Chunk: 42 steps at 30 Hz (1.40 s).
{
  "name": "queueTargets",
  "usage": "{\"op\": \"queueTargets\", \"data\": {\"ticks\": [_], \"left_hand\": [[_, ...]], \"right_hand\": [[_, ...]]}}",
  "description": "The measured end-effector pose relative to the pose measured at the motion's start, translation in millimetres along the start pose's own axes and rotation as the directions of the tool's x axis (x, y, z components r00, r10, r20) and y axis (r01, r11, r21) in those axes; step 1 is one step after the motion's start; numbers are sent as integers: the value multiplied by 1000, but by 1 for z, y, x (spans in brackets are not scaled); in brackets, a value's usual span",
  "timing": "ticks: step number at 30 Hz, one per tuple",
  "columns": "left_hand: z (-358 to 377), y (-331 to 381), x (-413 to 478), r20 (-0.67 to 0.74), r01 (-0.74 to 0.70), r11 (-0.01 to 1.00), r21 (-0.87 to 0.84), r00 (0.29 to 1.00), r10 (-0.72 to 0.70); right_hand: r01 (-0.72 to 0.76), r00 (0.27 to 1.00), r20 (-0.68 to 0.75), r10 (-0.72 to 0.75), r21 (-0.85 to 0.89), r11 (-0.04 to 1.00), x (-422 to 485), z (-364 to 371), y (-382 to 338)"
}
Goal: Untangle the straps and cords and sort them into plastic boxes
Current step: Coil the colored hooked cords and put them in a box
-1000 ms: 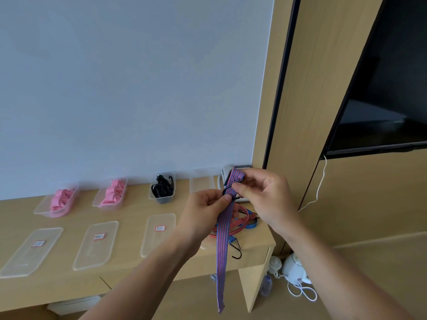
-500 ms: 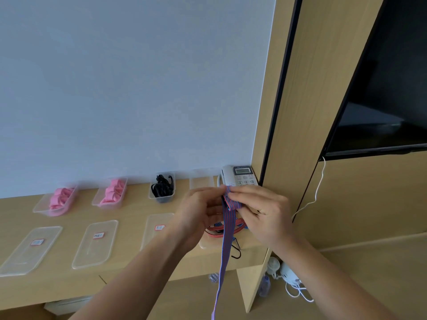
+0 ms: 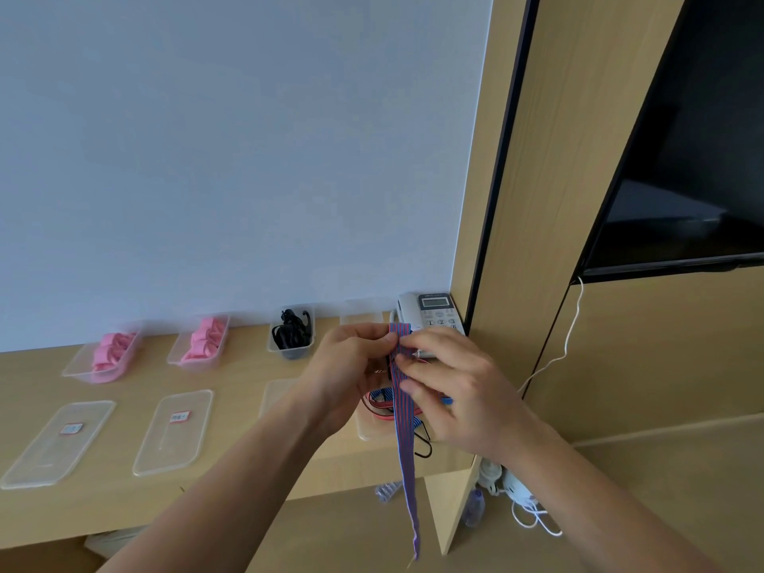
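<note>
step: likely folding strap (image 3: 403, 440) | hands: your left hand (image 3: 351, 366) and right hand (image 3: 454, 390) both pinch its top, before the phone (image 3: 434, 314) | tip: fold flat, lift tail clear of pile (image 3: 375, 401)

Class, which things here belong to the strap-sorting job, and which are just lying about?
Job: striped strap, left hand, right hand, tangled pile, pink straps, black cords, boxes, lids.
Lying about: telephone, television, white cable, bottle.
</note>
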<state>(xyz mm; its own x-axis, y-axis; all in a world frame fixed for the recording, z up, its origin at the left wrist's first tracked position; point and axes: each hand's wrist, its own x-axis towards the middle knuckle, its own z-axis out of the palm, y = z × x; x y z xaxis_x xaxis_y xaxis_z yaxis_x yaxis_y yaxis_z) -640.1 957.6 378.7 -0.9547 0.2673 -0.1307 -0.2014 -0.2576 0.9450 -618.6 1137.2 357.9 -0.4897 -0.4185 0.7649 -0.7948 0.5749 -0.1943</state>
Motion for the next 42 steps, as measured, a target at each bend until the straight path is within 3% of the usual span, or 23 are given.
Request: {"op": "queueTargets", "data": {"ticks": [2,4,6,8,12,16,26,30,35,39,42], "left_hand": [[2,-3,-2,7,-15,999,28,1000,15],[5,-3,-3,-16,-50,996,75,999,52],[6,-2,-3,-35,-76,991,108,996,80],[5,-3,-3,-40,-78,991,107,996,83],[4,-7,-6,-59,-77,997,16,995,78],[5,-12,-8,-15,-45,997,70,999,46],[15,-15,-12,-62,62,989,137,997,-54],[17,-14,-15,-102,83,983,163,992,-67],[18,-13,-13,-131,108,974,199,988,-82],[19,-10,-13,-105,105,991,82,990,-96],[21,-8,-12,-103,142,989,-33,984,-145]], "right_hand": [[-114,987,-108,121,69,991,6,0,-2],[-348,921,-131,367,149,926,13,-1,-5],[-557,819,23,574,273,784,20,-5,-5],[-621,781,203,590,352,701,26,-8,-1],[-599,800,226,556,337,726,36,-16,1],[-583,813,215,542,316,748,38,-16,1],[-572,795,124,593,478,667,40,-11,5],[-527,820,57,570,467,710,41,-13,7],[-423,876,-84,475,337,841,38,-13,3],[-264,934,-205,291,152,953,32,-10,0],[-181,961,-201,191,67,981,25,-6,2]]}}
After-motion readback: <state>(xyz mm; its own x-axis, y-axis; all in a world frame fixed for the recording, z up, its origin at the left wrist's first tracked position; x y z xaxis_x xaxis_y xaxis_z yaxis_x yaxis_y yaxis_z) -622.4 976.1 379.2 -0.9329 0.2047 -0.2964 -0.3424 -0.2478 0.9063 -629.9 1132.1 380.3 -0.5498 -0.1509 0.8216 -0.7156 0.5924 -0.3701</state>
